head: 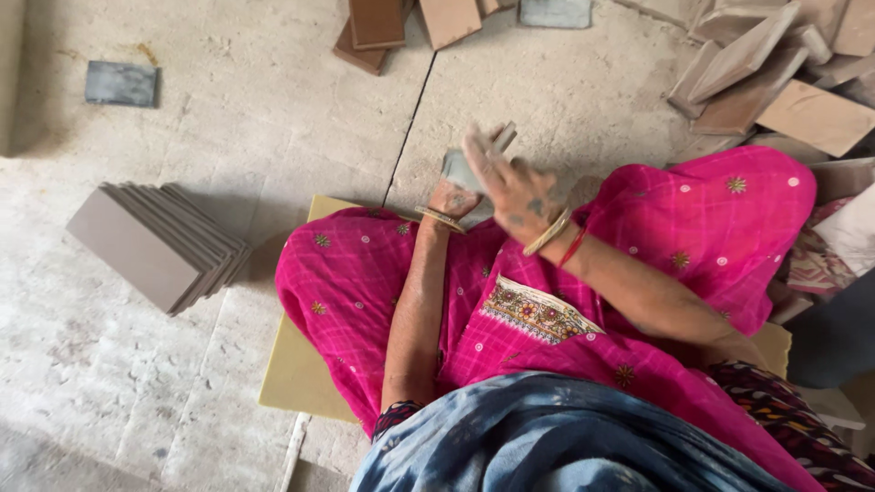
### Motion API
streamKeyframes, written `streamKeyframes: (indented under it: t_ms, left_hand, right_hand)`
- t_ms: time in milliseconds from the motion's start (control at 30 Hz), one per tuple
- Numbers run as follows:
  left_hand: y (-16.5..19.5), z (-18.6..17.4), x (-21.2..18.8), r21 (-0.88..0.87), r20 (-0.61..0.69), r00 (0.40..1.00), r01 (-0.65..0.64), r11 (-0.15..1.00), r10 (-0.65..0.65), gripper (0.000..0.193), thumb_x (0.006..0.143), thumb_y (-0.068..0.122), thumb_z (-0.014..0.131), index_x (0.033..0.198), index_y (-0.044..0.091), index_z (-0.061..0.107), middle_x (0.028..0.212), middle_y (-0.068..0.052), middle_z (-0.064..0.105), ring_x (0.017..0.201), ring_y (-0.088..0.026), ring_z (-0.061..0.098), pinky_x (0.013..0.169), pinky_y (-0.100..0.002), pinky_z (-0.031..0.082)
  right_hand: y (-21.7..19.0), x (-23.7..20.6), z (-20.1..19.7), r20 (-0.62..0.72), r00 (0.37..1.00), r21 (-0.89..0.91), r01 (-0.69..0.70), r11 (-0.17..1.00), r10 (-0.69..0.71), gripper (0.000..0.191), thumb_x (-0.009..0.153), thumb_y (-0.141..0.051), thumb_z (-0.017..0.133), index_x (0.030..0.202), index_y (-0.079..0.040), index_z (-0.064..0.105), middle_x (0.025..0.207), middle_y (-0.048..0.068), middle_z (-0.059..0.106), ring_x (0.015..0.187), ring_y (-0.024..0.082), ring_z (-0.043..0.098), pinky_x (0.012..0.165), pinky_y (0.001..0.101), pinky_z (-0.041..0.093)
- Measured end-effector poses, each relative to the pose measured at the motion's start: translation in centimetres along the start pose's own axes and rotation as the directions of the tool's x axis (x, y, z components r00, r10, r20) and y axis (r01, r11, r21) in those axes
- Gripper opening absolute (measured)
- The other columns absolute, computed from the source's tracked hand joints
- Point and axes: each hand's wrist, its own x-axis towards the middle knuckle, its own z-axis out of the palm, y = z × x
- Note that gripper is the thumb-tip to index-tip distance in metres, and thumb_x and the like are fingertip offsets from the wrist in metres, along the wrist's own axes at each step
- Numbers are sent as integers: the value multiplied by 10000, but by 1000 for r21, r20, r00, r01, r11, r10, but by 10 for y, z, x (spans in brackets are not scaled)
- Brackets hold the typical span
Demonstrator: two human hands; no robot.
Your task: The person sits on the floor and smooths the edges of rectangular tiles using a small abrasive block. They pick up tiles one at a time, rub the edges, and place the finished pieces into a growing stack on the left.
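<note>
Both hands are up in front of the knees, and the left hand (453,196) has its grip clamped on a small grey tile (458,169), fingers wrapped under the lower edge so the flat face stands clear for working. The right hand (515,187) lies across the tile's upper part; it's blurred, so I can't tell whether its fingers are pinched together or spread flat on the face. Something pale pokes out just beyond the fingertips, perhaps the tile's top corner. Bangles sit on both wrists just behind the grip. The tile is held off the floor, above the pink cloth (547,273) draped over the legs, probably so dust falls clear of the lap. Well off to the left of the grip, a neat leaning stack of grey-brown tiles (155,241) rests on the concrete floor (228,109), fanned so each can be lifted off in turn. Beyond the grip and to the right, a loose heap of brown tiles (775,82) lies tumbled, with a few more scattered straight ahead (383,32). One dark grey tile (121,83) sits alone far left. The floor is rough, dusty and cracked, and the person sits on a yellow mat (296,374).
</note>
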Motion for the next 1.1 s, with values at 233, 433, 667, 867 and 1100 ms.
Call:
streamKeyframes:
  t_ms: [233, 433, 667, 867, 1100]
  left_hand:
    - [15, -1, 2, 755, -5, 997, -45, 654, 74, 753, 689, 70, 807, 1412, 33, 600, 1232, -170, 718, 1094, -286, 702, 939, -400, 572]
    - [9, -3, 0, 716, -138, 979, 201, 669, -147, 702, 765, 145, 779, 1436, 91, 579, 1176, -108, 754, 988, -250, 756, 937, -370, 641]
    - [23, 0, -2, 603, 23, 999, -46, 797, 40, 829, 740, 130, 821, 1517, 138, 534, 1459, -115, 637, 1328, -278, 617, 1146, -435, 481]
    - [25, 5, 7, 658, -106, 993, 106, 745, -48, 869, 668, 116, 828, 1491, 130, 549, 1423, -118, 647, 1289, -280, 619, 1119, -444, 474]
    - [28, 4, -1, 604, -139, 988, 134, 786, -61, 642, 733, 86, 811, 1343, 52, 617, 1224, -148, 723, 1157, -309, 682, 1059, -458, 546]
  right_hand:
    - [48, 10, -10, 133, 979, -26, -154, 988, 156, 935, 750, 117, 567, 1628, -58, 295, 1634, 185, 423, 741, 231, 674, 512, 318, 566]
    - [30, -8, 16, -37, 998, -100, -46, 994, 43, 709, 1005, -66, 626, 1635, -136, 310, 1658, 103, 410, 695, 194, 633, 500, 299, 538]
    - [115, -12, 22, 301, 650, 676, -661, 325, 698, 522, 1127, -451, 535, 1569, -173, 546, 1302, 107, 680, 765, 110, 530, 594, 263, 457]
    - [85, -27, 5, 180, 908, 533, -414, 738, 379, 666, 1029, -498, 518, 1621, -194, 476, 1200, 170, 585, 829, 180, 575, 593, 313, 553]
    - [30, -1, -6, 67, 991, 64, -119, 991, 115, 800, 911, -39, 636, 1639, -229, 365, 1473, 243, 498, 785, 237, 653, 600, 315, 604]
